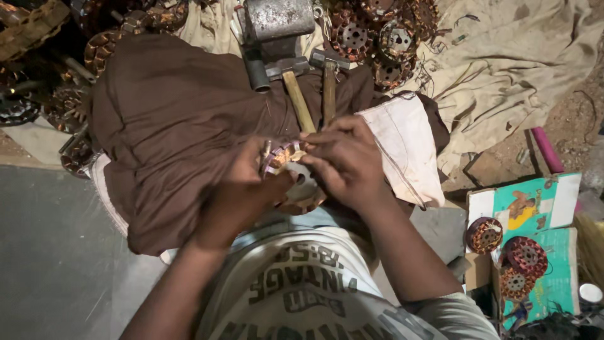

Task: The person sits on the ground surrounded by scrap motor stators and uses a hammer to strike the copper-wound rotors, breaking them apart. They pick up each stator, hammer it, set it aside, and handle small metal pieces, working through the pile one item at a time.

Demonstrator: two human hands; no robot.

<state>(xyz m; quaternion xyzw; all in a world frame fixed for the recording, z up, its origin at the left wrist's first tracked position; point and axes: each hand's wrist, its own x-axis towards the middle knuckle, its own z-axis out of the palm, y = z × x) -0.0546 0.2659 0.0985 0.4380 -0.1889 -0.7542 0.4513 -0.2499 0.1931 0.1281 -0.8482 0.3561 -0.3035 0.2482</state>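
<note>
Far left: dark heap of copper-wound coils (69, 104), half in shadow, w/ grey floor (50, 252) below. Brown cloth (170, 132) spread over the lap area, big, rumpled. Left hand (236, 201) comes up from below, palm side to the stator (294, 179); thumb and fingers curled round its left and lower rim, clamped on it. Stator = small round ring w/ copper windings, pinkish insulation at top edge, pale centre; sits between both hands, just above the shirt (308, 296), tilted toward the camera. Most of its right half hidden by fingers. Right hand (346, 164) lies over the stator's top-right, fingers bunched together and bent down onto the upper rim, tips touching windings; can't tell if they pinch a wire or only press. Behind the hands: two hammers (311, 85) side by side, wooden handles pointing toward the person, heads against a grey metal block (277, 22). White cloth (406, 148) just right of the right hand, on brown cloth. Top right: cluster of more stators (377, 38) on a beige sheet (503, 69). Lower right: three wound stators (513, 255) on green-and-white cardboard boxes (553, 208); pink rod (546, 150) above them on dirt.
</note>
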